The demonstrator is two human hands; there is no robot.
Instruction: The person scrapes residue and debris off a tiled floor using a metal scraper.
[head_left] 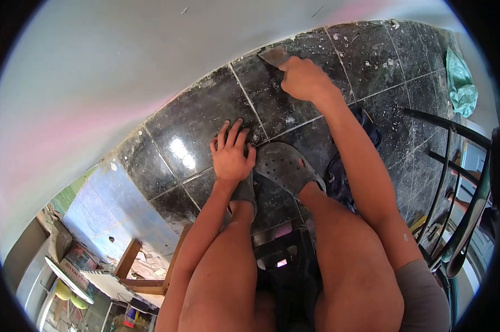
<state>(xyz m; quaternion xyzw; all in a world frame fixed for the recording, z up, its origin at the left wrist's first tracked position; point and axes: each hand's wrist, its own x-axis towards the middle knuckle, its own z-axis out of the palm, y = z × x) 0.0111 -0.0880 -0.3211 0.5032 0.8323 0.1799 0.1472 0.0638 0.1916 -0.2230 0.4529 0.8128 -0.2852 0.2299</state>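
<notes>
My right hand (307,79) is closed around the handle of a flat scraper (275,56). The scraper's blade touches the dark floor tiles (200,105) close to the foot of the wall (117,61). White specks and smears mark the tiles around it. My left hand (230,152) rests on the tiles with its fingers spread, just in front of one grey clog, and holds nothing. The other grey clog (286,166) is on my foot, between the two hands.
Dark cloth (341,177) lies beside my right foot. A black metal frame (452,127) stands at the right, with a green plastic bag (461,86) beyond it. A wooden frame (129,259) is at lower left. Part of another person shows at the far right.
</notes>
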